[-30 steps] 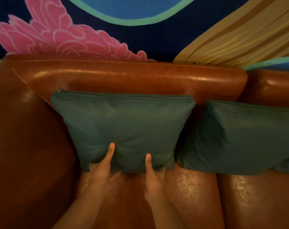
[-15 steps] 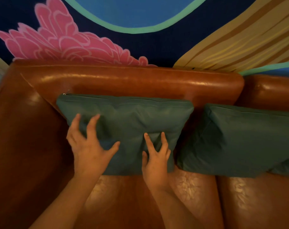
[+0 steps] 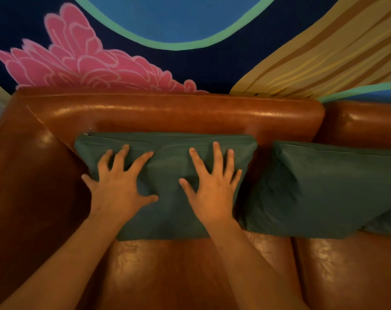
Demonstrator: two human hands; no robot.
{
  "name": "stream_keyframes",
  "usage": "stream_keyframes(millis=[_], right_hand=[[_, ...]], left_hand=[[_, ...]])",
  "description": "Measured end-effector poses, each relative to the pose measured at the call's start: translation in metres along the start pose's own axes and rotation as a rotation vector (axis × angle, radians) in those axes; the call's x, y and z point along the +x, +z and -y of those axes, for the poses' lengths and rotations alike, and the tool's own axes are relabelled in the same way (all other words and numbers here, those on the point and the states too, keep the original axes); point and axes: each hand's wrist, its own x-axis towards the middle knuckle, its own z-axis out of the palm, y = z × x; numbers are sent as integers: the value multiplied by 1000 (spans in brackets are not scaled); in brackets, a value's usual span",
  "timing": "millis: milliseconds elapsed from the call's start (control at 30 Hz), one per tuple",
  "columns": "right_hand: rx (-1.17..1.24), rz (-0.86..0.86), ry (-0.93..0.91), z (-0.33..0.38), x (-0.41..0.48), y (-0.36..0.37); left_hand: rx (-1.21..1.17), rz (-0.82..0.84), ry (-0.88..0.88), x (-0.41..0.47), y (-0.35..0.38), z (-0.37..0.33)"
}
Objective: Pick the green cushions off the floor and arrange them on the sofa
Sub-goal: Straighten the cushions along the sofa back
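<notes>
A green cushion [image 3: 167, 175] leans upright against the backrest of the brown leather sofa [image 3: 174, 110], its zip along the top edge. My left hand [image 3: 120, 186] lies flat on its left half, fingers spread. My right hand [image 3: 212, 189] presses flat on its right half, fingers spread too. Neither hand grips the fabric. A second green cushion [image 3: 324, 191] leans on the backrest just to the right, its left corner close to the first one. A further bit of green fabric [image 3: 389, 222] shows behind its lower right corner.
The sofa's left armrest [image 3: 27, 186] rises close beside the first cushion. Bare leather seat [image 3: 179, 276] lies in front of both cushions. A painted wall [image 3: 190, 41] with pink, blue and yellow shapes stands right behind the backrest.
Both hands slid up from the cushion's bottom edge onto its front face and spread flat. The cushion now sits more upright against the backrest.
</notes>
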Motion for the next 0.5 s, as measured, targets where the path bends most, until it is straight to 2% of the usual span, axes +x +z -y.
stream_keyframes(millis=[100,167,200,267,333,367,433,500], right_hand=[[-46,29,-24,-3,-1,12],[-37,0,-28,-5,-2,11],[-4,-32,-11,-7,-3,7],[95,-120,60,-19,-8,1],[157,-124,134,-30,-15,3],[189,-102,127,-34,-20,5],[277,-145,98,-44,-21,8],[453,-251,239,-49,-16,9]], left_hand=[[35,23,23,1,9,6],[-54,-65,45,3,14,12],[-173,-160,28,2,18,19],[-481,-319,-126,-3,23,32],[-715,-269,-247,-9,29,41],[-766,-231,-232,-12,32,45],[-893,-268,-254,-14,38,53],[-1125,-322,-407,-14,37,60]])
